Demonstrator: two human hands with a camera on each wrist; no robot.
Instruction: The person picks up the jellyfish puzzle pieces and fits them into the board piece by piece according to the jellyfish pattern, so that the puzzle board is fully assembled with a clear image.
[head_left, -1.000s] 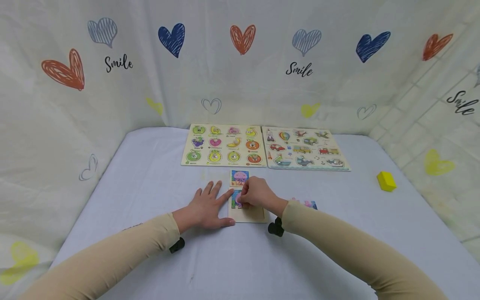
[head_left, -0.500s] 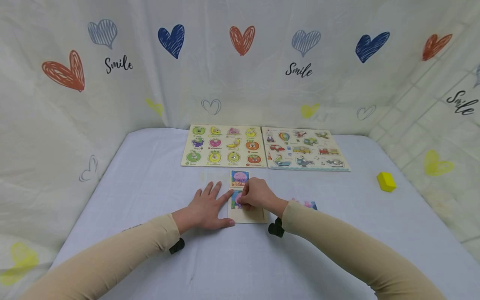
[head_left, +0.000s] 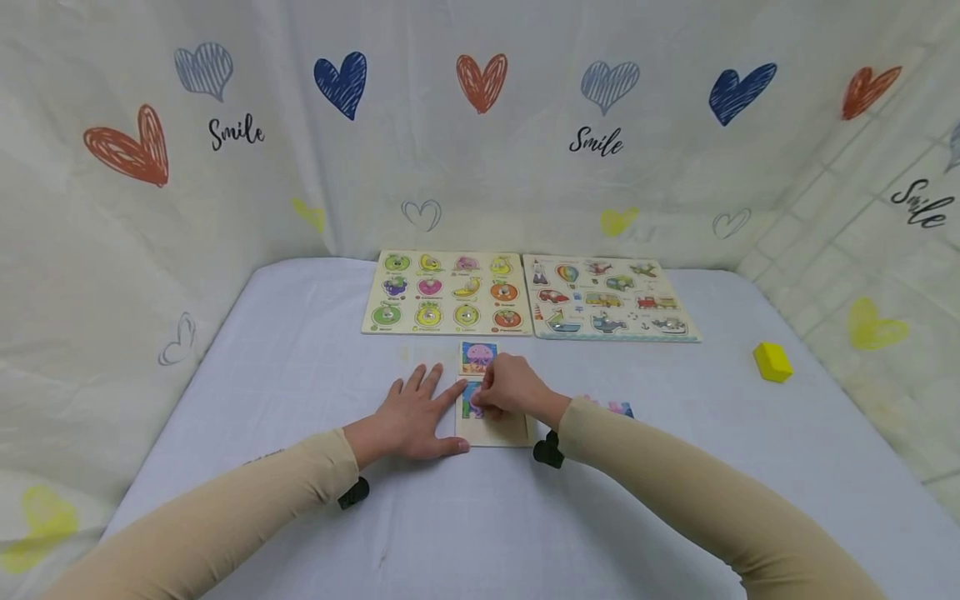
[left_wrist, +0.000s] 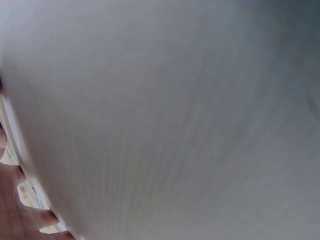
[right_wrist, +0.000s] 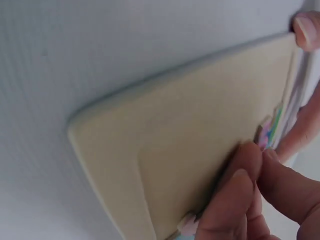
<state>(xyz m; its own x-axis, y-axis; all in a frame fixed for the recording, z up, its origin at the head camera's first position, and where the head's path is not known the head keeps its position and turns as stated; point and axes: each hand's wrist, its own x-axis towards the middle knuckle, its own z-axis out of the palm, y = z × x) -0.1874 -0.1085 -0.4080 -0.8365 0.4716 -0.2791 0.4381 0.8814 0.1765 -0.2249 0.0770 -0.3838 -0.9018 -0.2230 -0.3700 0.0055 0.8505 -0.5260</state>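
A small wooden puzzle tray (head_left: 491, 435) lies on the white cloth, with pink and blue jigsaw pieces (head_left: 468, 402) fitted along its upper left. My left hand (head_left: 412, 423) rests spread on the cloth, its index finger and thumb touching the tray's left edge. Over the tray, my right hand (head_left: 516, 387) pinches a jigsaw piece that its fingers mostly cover. In the right wrist view the thumb and curled fingers (right_wrist: 230, 200) meet low over the bare recess, close to a pinkish piece (right_wrist: 189, 225). A jellyfish picture card (head_left: 478, 357) sits just above the tray.
Loose jigsaw pieces (head_left: 619, 409) lie right of the tray, partly behind the right forearm. At the back stand a fruit puzzle board (head_left: 372, 322) and a vehicle puzzle board (head_left: 693, 337). A yellow block (head_left: 772, 362) is at the far right.
The right hand and wrist shift very slightly to the left over the same spot of the tray. The left hand stays in place.
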